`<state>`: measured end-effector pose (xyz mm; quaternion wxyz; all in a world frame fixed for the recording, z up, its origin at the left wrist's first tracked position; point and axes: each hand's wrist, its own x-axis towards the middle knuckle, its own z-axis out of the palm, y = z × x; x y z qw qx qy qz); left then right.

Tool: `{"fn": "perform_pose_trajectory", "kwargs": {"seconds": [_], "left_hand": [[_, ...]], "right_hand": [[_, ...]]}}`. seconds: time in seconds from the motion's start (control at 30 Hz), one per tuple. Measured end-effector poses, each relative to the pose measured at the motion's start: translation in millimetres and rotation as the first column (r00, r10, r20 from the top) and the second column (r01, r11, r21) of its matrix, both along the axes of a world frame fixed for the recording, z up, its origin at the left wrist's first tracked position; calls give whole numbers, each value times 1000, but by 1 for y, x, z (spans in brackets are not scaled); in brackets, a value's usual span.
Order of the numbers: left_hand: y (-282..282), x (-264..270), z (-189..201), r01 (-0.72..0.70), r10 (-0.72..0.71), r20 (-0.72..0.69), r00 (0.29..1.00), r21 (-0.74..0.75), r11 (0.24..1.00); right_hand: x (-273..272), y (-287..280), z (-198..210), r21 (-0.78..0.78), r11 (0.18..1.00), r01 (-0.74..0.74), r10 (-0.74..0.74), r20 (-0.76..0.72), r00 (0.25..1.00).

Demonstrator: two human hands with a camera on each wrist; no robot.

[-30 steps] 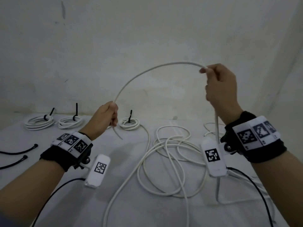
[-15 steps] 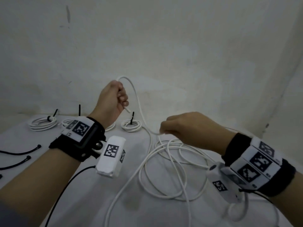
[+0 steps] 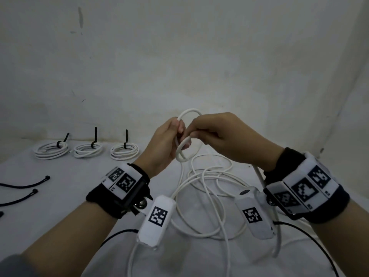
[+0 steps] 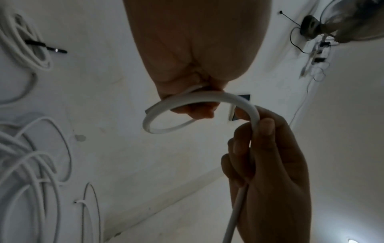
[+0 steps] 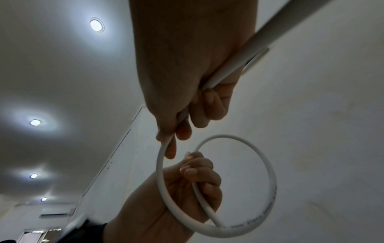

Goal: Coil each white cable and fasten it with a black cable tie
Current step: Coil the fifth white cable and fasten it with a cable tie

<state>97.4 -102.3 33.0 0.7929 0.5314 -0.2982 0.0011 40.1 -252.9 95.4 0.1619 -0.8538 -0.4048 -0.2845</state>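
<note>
Both hands meet above the table around a white cable (image 3: 184, 150) (image 4: 199, 98) (image 5: 268, 167) bent into one small loop. My left hand (image 3: 165, 144) (image 4: 187, 65) (image 5: 187, 189) grips the loop where the cable's end crosses it. My right hand (image 3: 221, 136) (image 4: 268, 157) (image 5: 187, 98) holds the running part, which passes through its curled fingers and trails down to the loose heap of white cable (image 3: 209, 188) on the table. Two loose black cable ties (image 3: 26, 184) (image 3: 20, 198) lie at the left edge.
Three finished white coils (image 3: 52, 149) (image 3: 87, 149) (image 3: 124, 151), each with an upright black tie, sit in a row at the back left by the wall (image 3: 179, 56). The table (image 3: 65, 196) is covered in white cloth. Black sensor leads (image 3: 311, 244) run from my wrists.
My right hand rose from the table and came to the left hand, bringing the cable round into a small closed loop. The left hand lowered slightly and now holds that loop.
</note>
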Motion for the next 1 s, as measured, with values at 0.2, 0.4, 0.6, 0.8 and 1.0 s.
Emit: {"fn": "perform_pose_trajectory", "kwargs": {"seconds": [0.2,0.4,0.6,0.8,1.0], "left_hand": [[2,1,2,28,-37,-71,997,-120,992],[5,-4,-10,212,-212,-41,977,-6,977],[14,-6,-16,345,-354,-57,933,-133,929],[15,-1,-19,395,-419,-86,904,-209,895],[10,3,-17,364,-421,-132,897,-318,876]], "right_hand": [[-7,6,-3,-66,998,-16,12,-59,998],[-3,2,7,88,994,63,-64,9,998],[11,-6,0,137,959,249,-254,18,967],[21,-2,-4,90,944,319,-313,-71,947],[31,-1,-7,185,931,315,-290,-151,945]]}}
